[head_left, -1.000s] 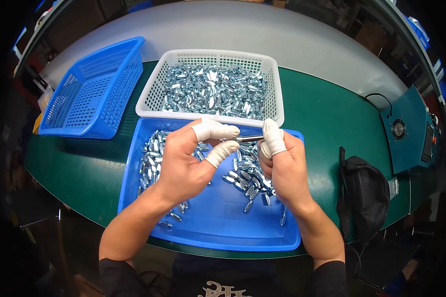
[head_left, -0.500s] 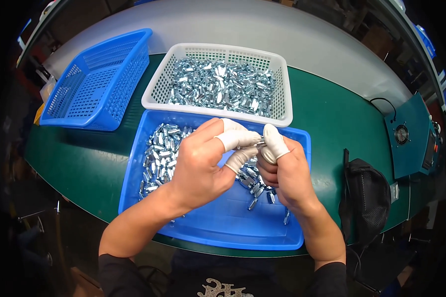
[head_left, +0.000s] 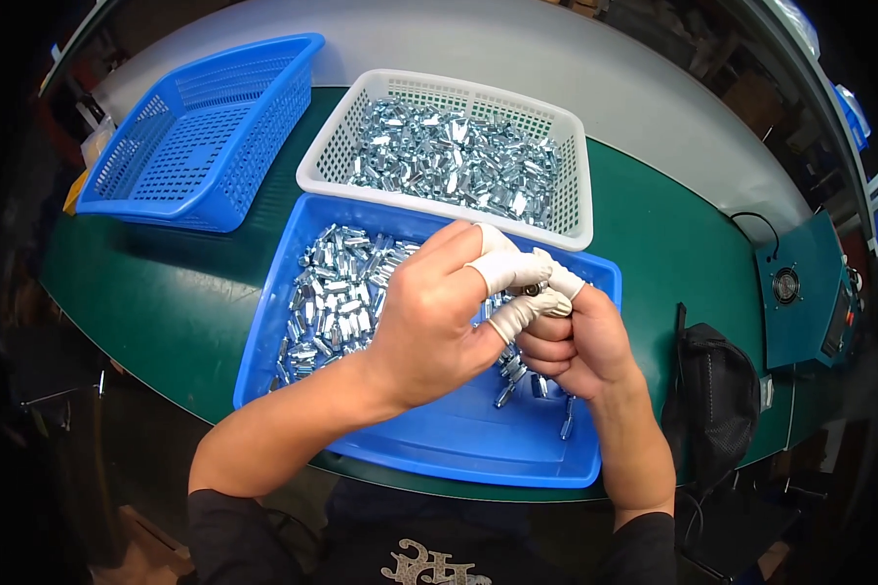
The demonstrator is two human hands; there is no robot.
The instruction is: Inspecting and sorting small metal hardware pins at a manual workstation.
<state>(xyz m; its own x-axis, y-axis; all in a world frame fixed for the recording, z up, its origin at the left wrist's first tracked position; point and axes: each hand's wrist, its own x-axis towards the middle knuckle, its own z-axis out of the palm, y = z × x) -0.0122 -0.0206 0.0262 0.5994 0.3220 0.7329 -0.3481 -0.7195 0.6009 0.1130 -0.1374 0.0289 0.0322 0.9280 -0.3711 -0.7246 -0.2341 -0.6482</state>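
Observation:
White finger cots cover the thumb and fingertips of my left hand point(head_left: 449, 312), which pinches a small metal fitting point(head_left: 532, 290). Only the fitting's dark round end shows between the fingertips. My right hand point(head_left: 590, 336), also in white finger cots, is closed around the same spot, its fingertips pressed against the left ones. Both hands are above a blue tray point(head_left: 458, 453). Loose shiny hexagonal metal fittings point(head_left: 337, 302) lie in its left and middle parts, and a few are under my right hand.
Behind the tray, a white perforated basket point(head_left: 580, 185) is heaped with similar fittings. A blue perforated basket point(head_left: 200, 210) stands at the far left. On the right of the green table point(head_left: 634, 224) are a black mesh bag point(head_left: 720, 400) and a teal box with a fan point(head_left: 800, 292).
My fingertips have drawn closer together and now cover most of the fitting. Both hands have moved slightly right, and the whole view has shifted a little.

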